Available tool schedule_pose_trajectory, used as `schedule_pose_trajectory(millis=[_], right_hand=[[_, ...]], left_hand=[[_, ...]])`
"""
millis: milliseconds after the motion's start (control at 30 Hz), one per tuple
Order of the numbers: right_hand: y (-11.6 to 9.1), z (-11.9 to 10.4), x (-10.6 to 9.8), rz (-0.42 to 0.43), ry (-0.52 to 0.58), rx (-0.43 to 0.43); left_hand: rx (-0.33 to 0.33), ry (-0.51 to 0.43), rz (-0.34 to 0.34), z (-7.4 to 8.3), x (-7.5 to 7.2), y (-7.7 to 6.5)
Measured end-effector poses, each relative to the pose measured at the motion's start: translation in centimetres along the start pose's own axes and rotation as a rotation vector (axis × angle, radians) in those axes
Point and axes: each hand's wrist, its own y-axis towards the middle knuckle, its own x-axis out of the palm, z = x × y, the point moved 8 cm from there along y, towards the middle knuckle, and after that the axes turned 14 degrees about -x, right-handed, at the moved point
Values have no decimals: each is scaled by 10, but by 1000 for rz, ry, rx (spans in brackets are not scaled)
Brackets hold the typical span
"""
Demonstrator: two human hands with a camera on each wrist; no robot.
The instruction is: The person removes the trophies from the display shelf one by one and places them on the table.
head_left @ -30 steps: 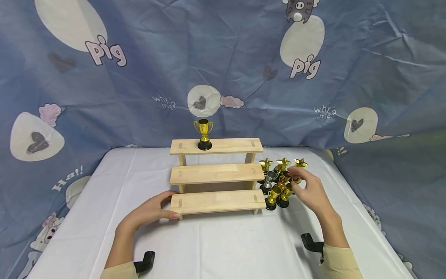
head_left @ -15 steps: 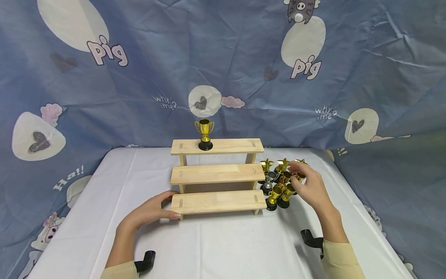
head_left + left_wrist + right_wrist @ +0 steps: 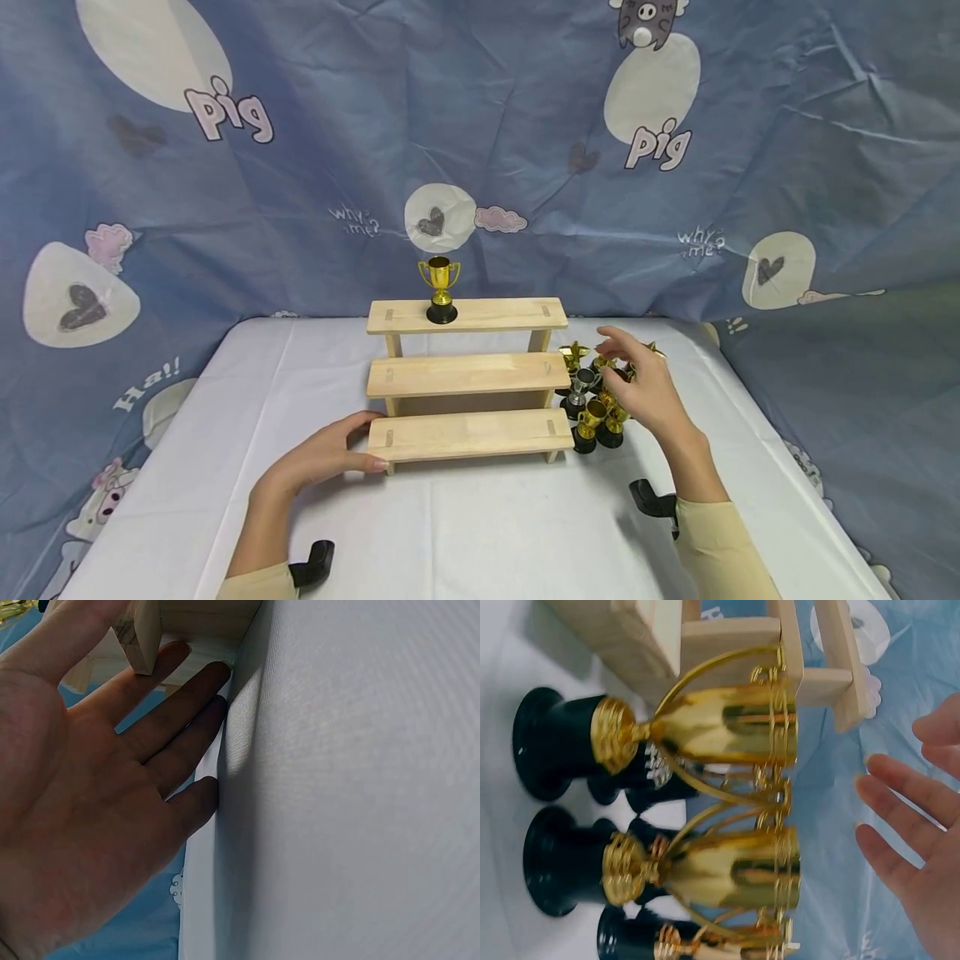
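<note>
A three-tier wooden step shelf (image 3: 468, 375) stands on the table, a gold trophy cup (image 3: 441, 279) on its top tier. At the left end of the lowest tier, my left hand (image 3: 322, 457) grips the board, thumb at the front edge and fingers behind. In the left wrist view, the board's end (image 3: 139, 637) lies between thumb and index finger. My right hand (image 3: 651, 392) hovers over a cluster of small trophies, fingers apart and holding nothing. A silver cup (image 3: 582, 386) and gold cups (image 3: 727, 724) stand there; the hand hides some of the others.
Gold star trophies (image 3: 573, 352) stand at the back of the cluster, just right of the shelf. A white cloth (image 3: 480, 533) covers the table. Behind it hangs a blue printed curtain (image 3: 525, 150).
My right hand has shifted left and slightly back above the trophies, uncovering part of the right-hand ones. The left hand and the shelf have stayed put.
</note>
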Motion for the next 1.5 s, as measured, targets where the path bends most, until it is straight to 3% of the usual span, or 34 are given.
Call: schedule_pose_trajectory(millis=[400, 733, 1267, 1500], right_hand=[[27, -23, 23, -36, 55, -49], [34, -33, 38, -80, 83, -55], [58, -44, 60, -103, 183, -143], [64, -51, 65, -105, 162, -146]], left_hand=[[8, 6, 17, -1, -3, 1], [-10, 1, 10, -2, -2, 1], [-3, -25, -3, -1, 0, 1], [-7, -20, -1, -2, 1, 1]])
